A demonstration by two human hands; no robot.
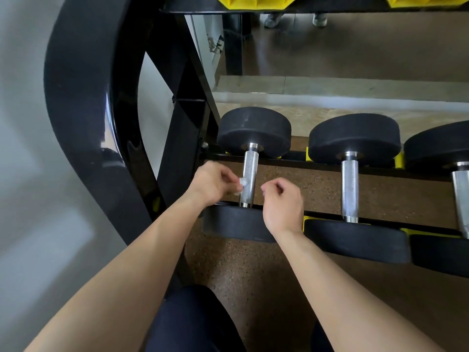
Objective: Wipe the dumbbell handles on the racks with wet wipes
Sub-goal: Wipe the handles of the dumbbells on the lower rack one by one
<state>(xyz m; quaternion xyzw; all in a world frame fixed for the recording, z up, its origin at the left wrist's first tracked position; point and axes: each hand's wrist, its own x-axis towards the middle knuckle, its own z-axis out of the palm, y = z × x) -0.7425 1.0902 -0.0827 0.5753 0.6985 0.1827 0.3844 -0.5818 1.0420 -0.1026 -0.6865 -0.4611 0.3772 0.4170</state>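
Note:
Three black dumbbells lie on the lowest rack shelf. The leftmost dumbbell has a knurled steel handle (249, 174). My left hand (213, 182) is just left of that handle and pinches a small bunched white wet wipe (241, 183) against it. My right hand (283, 207) hovers just right of the same handle, fingers curled, with nothing visible in it. The second dumbbell handle (349, 189) and the third dumbbell handle (461, 199) stand untouched further right.
The black curved rack frame (86, 118) rises on the left, with a diagonal brace (187, 102) beside the first dumbbell. Yellow cradles (308, 153) hold the weights. A mirror (355, 47) is behind the rack. Speckled brown floor (253, 275) lies below; my dark-trousered knee (193, 318) is at the bottom.

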